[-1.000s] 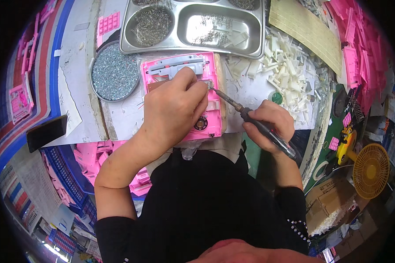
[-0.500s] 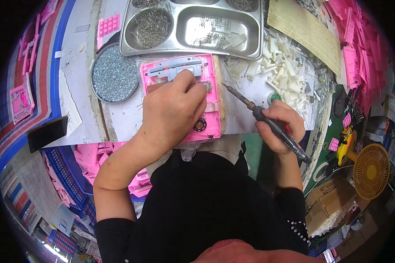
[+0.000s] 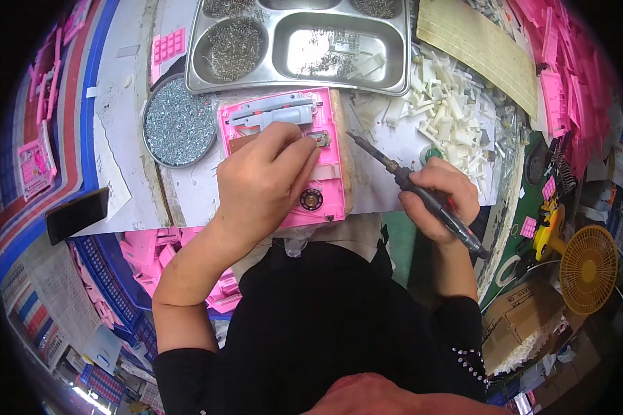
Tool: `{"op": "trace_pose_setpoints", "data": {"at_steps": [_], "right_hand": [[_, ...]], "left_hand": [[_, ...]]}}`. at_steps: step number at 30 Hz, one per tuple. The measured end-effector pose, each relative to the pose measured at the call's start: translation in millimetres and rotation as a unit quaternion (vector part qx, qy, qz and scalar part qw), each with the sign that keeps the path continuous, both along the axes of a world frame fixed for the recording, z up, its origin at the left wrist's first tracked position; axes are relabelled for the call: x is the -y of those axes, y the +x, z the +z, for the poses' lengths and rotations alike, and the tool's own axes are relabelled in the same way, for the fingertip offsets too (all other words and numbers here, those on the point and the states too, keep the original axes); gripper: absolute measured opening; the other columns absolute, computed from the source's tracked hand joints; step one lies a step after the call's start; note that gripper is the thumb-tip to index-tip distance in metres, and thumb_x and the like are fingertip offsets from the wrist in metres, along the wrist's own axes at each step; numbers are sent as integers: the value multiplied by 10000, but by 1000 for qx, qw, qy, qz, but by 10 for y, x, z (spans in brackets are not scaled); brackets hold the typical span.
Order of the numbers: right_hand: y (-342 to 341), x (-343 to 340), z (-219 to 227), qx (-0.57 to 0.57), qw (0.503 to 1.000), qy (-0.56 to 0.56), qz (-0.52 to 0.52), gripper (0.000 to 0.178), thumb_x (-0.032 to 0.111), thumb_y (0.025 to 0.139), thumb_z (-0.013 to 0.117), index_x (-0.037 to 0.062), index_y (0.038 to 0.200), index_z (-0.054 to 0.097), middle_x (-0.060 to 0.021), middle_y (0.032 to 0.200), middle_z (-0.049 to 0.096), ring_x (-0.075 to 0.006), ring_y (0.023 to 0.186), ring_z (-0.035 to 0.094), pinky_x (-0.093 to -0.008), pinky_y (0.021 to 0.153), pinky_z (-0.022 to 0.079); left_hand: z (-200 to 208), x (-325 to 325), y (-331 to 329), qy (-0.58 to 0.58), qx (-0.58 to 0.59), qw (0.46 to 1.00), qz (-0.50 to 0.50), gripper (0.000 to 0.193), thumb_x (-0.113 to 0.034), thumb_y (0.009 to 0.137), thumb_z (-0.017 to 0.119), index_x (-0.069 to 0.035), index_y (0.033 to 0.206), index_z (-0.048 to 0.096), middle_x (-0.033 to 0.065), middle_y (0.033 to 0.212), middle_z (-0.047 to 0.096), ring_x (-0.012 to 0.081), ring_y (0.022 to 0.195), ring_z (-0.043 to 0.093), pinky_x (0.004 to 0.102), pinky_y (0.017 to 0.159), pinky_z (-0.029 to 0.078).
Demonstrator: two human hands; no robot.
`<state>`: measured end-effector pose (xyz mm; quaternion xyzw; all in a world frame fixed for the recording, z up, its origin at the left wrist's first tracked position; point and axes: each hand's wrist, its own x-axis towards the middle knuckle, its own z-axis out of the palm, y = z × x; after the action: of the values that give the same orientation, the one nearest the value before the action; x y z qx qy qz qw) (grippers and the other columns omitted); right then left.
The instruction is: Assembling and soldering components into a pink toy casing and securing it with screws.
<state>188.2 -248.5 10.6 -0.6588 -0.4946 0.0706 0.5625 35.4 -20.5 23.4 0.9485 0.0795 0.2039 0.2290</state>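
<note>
A pink plastic casing [image 3: 332, 173] lies on the table in front of me, with a grey plastic part [image 3: 277, 116], a brown board [image 3: 242, 142] and a round black speaker [image 3: 311, 200] inside it. Over its middle is my left hand [image 3: 266, 166], closed, thumb and fingers pinched beside a small metal part [image 3: 320, 139]. What the fingertips hold, if anything, is hidden. My right hand [image 3: 441, 197] is wrapped round the dark handle of a soldering iron [image 3: 429, 199]. Its thin tip points up and left, just right of the casing and apart from it.
A steel compartment tray [image 3: 298, 86] with small springs stands behind the casing. Left of it is a round dish of screws [image 3: 180, 121]. White plastic pieces [image 3: 450, 104] are heaped at right, by a green round object [image 3: 430, 153]. A phone [image 3: 76, 214] leans at the left edge.
My left hand has shifted slightly left and down over the casing, baring more of the grey part. The soldering iron stays in my right hand, nearly still.
</note>
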Motion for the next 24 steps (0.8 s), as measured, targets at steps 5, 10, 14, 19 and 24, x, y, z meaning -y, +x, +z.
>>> {"op": "trace_pose_setpoints", "data": {"at_steps": [5, 10, 14, 19, 24], "right_hand": [[-22, -2, -19, -7, 1000, -4, 4, 330, -54, 738, 801, -42, 1036, 661, -79, 699, 580, -173, 575, 509, -308, 531, 348], [-29, -46, -9, -2, 1000, -15, 7, 323, -53, 719, 811, -37, 1010, 673, -80, 692, 579, -178, 574, 520, -309, 532, 361], [-26, -87, -7, 2, 1000, -16, 13, 315, -57, 709, 814, -31, 992, 680, -79, 684, 584, -186, 570, 532, -309, 528, 371], [-11, -148, -26, 22, 1000, -9, 16, 322, -1, 723, 856, 13, 1001, 696, -69, 679, 625, -186, 531, 555, -308, 488, 395], [-9, -175, -24, 25, 999, -18, 25, 320, 24, 732, 871, 37, 1004, 704, -68, 698, 662, -188, 519, 573, -309, 477, 418]], "left_hand": [[-12, 19, 26, 1, 14, 1000, 13, 152, -58, 823, 816, -55, 964, 759, 66, 923, 699, 220, 734, 700, 333, 610, 554], [20, 48, 71, 35, -9, 999, 21, 137, -61, 825, 806, -65, 952, 755, 51, 881, 679, 220, 703, 684, 333, 595, 540], [-11, 53, 130, 75, -8, 997, 25, 94, -110, 808, 722, -88, 780, 635, 40, 787, 568, 205, 623, 632, 359, 529, 491], [35, 42, 156, 107, -40, 993, 7, 159, -94, 794, 679, -90, 708, 546, 61, 774, 523, 216, 608, 621, 372, 517, 491], [44, 40, 150, 101, -59, 993, 12, 110, -100, 815, 744, -99, 794, 636, 54, 796, 558, 235, 625, 634, 373, 528, 501]]}}
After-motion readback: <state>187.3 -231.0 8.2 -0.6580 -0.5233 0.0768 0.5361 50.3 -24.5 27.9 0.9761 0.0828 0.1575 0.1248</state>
